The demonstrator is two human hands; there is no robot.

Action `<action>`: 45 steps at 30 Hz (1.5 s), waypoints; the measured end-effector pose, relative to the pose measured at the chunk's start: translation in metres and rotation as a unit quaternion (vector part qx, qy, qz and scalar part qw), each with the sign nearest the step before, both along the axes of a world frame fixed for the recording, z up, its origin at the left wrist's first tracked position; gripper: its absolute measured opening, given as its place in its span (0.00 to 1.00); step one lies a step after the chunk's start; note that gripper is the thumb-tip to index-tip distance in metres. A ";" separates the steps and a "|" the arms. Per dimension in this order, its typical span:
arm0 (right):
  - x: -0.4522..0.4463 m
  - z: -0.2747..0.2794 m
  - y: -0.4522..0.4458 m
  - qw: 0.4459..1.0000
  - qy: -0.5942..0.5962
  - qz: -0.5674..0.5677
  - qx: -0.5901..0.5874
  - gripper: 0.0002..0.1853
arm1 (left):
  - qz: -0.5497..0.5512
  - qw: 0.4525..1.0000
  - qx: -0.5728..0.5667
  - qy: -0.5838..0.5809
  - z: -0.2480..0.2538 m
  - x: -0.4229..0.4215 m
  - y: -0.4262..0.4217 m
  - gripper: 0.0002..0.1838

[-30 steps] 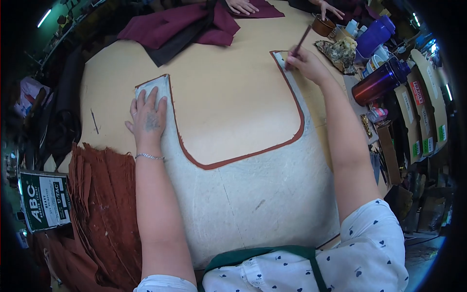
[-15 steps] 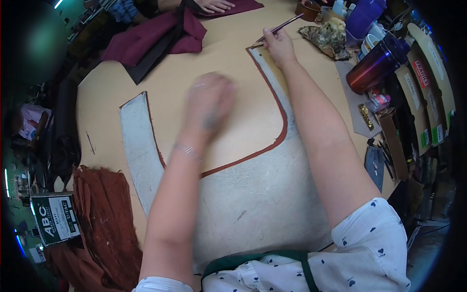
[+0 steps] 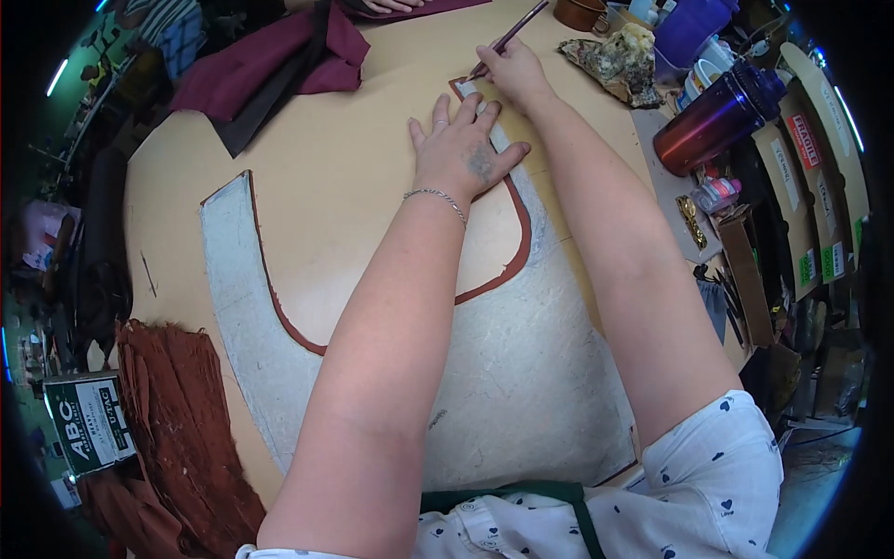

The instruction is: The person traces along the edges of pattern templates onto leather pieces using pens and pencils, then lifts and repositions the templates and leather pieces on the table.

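Observation:
My left hand lies flat with spread fingers across the narrow right arm of a U-shaped panel. That whitish-grey panel has a reddish-brown border along its inner edge and lies on the tan tabletop. Pinched in my right hand is a slim dark pen, tilted, its lower end at the far tip of the same arm. A yellowish-tan strip runs beside the panel's right edge, partly under my right forearm. My left hand and forearm hide part of the panel.
Maroon and black cloth lies at the far left, near another person's hand. Reddish-brown material and an ABC can sit at left. A rough stone, purple bottle and boxes line the right.
My left hand has moved from the bare tabletop, right and away from me, and now presses flat on the panel's right arm. My right hand keeps the pen at the tip, now held steeper.

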State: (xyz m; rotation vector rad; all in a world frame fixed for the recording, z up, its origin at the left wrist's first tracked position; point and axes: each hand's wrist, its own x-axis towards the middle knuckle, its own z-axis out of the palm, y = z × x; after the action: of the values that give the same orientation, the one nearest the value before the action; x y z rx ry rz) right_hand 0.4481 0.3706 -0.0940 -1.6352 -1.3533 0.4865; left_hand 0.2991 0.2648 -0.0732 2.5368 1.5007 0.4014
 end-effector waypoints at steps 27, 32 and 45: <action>0.066 -0.001 -0.068 0.986 0.127 -0.022 0.106 0.14 | -0.001 1.000 -0.015 0.018 0.005 0.002 -0.003 0.47; 0.057 -0.005 -0.063 0.987 0.081 -0.047 0.128 0.15 | 0.003 1.000 -0.022 0.020 0.010 0.002 -0.006 0.47; 0.050 0.003 -0.237 0.994 -0.003 -0.071 0.077 0.12 | 0.002 0.999 -0.022 0.046 0.009 0.003 -0.005 0.46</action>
State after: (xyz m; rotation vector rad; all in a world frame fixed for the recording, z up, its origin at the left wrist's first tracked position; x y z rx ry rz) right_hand 0.4980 0.1339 -0.0906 -1.5938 -1.2374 0.2855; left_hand 0.3025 0.2596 -0.0644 2.5496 1.5295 0.2527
